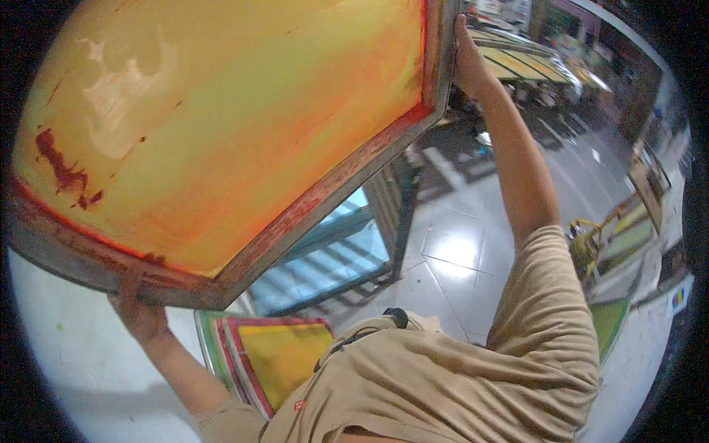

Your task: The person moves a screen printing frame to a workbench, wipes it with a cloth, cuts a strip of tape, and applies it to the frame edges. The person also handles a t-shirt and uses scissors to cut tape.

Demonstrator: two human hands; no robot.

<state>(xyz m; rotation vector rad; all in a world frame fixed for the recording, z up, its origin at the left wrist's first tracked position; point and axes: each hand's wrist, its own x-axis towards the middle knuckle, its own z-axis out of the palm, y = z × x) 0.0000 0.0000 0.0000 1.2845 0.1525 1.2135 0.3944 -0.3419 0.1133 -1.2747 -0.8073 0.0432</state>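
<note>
A large screen frame [244, 140] with a yellow-orange mesh, red-stained edges and dark red smears fills the upper left, held up at a tilt. My left hand [140, 303] grips its lower bar near the bottom left, the fingers partly blurred. My right hand [469, 63] holds the frame's right side high up, thumb along the outer edge. Below it, several more frames [286, 362] with yellow mesh and pink or green borders lean behind my body.
A dark slatted rack with pale blue panels [317, 251] stands on the tiled floor [447, 295]. Racks of screens [524, 63] are at the upper right. A yellow metal object [583, 247] and leaning boards [650, 184] line the right side, by a white wall [59, 332] at left.
</note>
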